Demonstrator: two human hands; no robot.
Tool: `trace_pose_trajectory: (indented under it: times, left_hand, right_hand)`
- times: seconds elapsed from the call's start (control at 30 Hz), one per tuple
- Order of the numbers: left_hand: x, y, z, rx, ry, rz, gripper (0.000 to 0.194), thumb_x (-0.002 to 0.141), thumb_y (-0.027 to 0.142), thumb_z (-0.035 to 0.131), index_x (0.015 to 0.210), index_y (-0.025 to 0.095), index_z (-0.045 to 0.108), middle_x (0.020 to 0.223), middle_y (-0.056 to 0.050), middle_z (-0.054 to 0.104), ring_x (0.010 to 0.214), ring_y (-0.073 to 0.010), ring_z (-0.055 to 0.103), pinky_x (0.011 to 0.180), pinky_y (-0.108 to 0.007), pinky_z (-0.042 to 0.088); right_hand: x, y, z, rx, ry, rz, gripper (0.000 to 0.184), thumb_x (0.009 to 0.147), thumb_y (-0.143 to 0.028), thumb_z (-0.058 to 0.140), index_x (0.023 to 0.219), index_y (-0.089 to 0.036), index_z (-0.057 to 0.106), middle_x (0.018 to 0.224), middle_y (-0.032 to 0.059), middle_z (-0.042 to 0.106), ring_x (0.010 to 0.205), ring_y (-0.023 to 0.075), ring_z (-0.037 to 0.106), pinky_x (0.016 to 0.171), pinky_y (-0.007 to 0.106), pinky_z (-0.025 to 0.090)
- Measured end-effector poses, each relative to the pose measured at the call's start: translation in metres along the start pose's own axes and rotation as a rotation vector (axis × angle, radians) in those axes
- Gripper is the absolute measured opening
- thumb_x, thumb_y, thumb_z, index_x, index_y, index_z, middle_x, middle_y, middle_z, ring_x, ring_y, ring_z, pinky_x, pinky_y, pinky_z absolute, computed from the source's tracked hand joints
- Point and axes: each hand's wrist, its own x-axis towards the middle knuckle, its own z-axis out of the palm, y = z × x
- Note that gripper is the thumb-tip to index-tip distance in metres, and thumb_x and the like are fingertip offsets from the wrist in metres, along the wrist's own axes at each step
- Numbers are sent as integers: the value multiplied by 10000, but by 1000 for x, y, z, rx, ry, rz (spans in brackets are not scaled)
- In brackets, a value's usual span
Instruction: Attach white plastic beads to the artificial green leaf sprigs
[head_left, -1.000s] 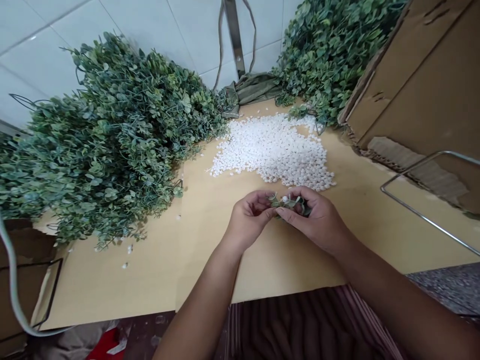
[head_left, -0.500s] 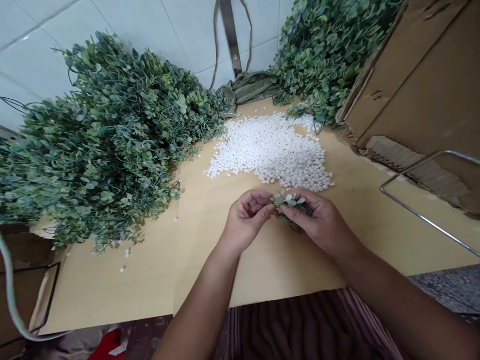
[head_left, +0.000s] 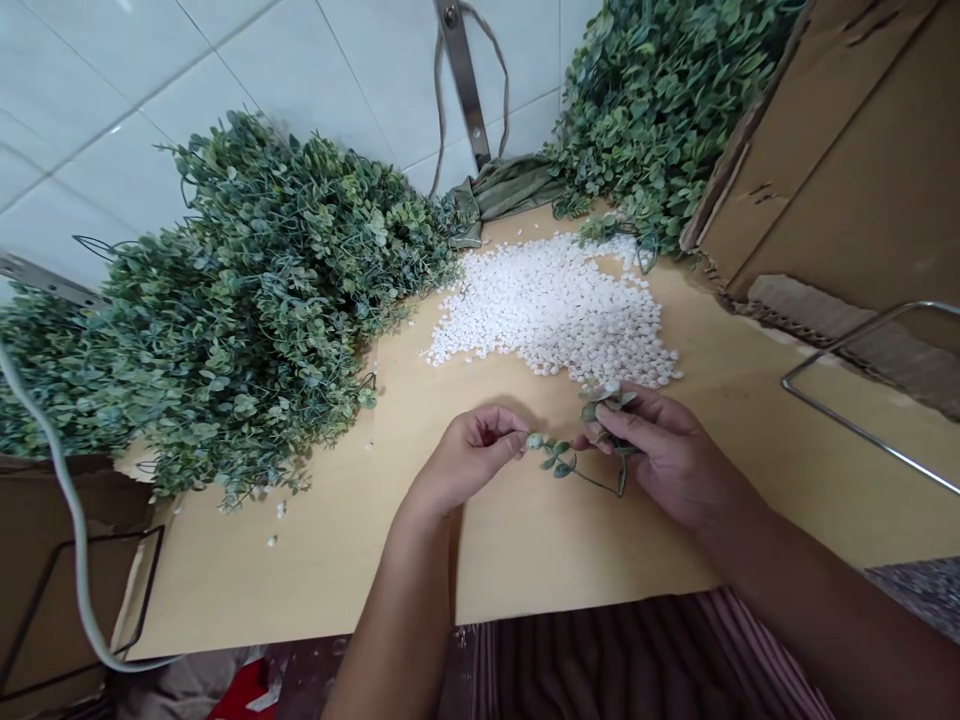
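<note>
In my right hand [head_left: 664, 450] is a sprig of artificial greenery [head_left: 559, 462], gripped between thumb and fingers, with pale leaves at its top. One thin leafy branch of it bends out leftward over the table. My left hand [head_left: 480, 455] is closed in a pinch at the tip of that branch; the exact contact point is too small to see clearly. Just beyond both hands lies a spread of small white plastic pieces [head_left: 551, 310] on the wooden tabletop [head_left: 420, 500].
A large heap of green artificial foliage [head_left: 247, 300] covers the table's left side. More foliage [head_left: 667, 110] stands at the back right beside a cardboard box [head_left: 847, 150]. A bent metal rod [head_left: 862, 435] juts in from the right. A pale cable [head_left: 75, 520] hangs at left.
My hands have moved apart, the left one down and leftward, the right one rightward. A leafy branch now stretches between them. The whole view has shifted slightly.
</note>
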Motion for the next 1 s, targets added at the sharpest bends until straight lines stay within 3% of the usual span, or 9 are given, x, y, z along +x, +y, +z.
trace_pose_trajectory:
  times: [0.07,0.13,0.3,0.47,0.53,0.67,0.73,0.83,1.0]
  left_hand:
    - [1,2,-3,101,-36,10,203,643,304,725,660,135,614,581,9,565,556,-93,490,565,-230,383]
    - [6,4,-7,232,32,50,159,688,293,673,661,147,617,610,-1,576,565,-105,493,567,-238,382]
    - [40,6,-23,802,561,127,156,735,245,589,846,195,688,825,-50,643,681,-167,556,684,-293,422]
    - [65,5,-36,1050,591,124,208,768,172,513,822,191,713,912,-105,659,833,-242,593,777,-343,420]
    - [66,7,-37,935,611,133,162,737,155,547,736,201,702,881,-89,670,831,-242,592,786,-345,417]
    - [53,13,-31,420,589,68,37,681,182,639,650,180,658,670,-34,646,670,-170,583,686,-294,445]
    - [39,14,-21,212,508,39,81,676,245,671,691,165,662,621,-12,637,586,-126,573,604,-251,450]
    - [14,12,2,-280,315,1,232,538,262,798,712,153,689,647,-4,673,561,-84,580,552,-195,439]
    - [-9,3,34,-468,207,-65,282,518,265,828,770,169,743,615,-4,686,567,-78,590,575,-193,460]
  right_hand:
    - [-1,1,1,-111,-27,-12,241,610,-368,749,654,-186,597,581,-27,558,537,106,524,523,222,464]
    - [-1,3,2,-203,-47,-47,225,635,-367,724,658,-182,599,601,-17,563,555,110,521,538,226,460]
    - [0,8,2,-299,-77,-109,270,673,-424,693,651,-180,579,613,-1,562,580,127,524,544,241,477]
    - [1,9,3,-321,-62,-96,319,664,-459,687,620,-164,573,592,0,535,556,115,494,506,225,459]
    - [0,7,4,-310,-78,-53,329,661,-465,681,608,-164,559,574,-5,524,535,111,492,491,224,464]
    - [0,6,5,-286,-88,-37,325,658,-458,673,590,-166,546,560,-8,522,519,110,496,483,226,476]
    - [-1,6,5,-306,-83,-61,303,666,-433,669,586,-166,551,563,-4,525,528,113,499,486,226,477]
    - [-1,7,4,-350,-80,-105,260,675,-381,654,572,-168,547,558,-2,521,533,116,489,487,224,472]
    - [-1,6,4,-382,-71,-153,206,688,-323,599,559,-172,543,538,-12,509,520,109,465,495,221,453]
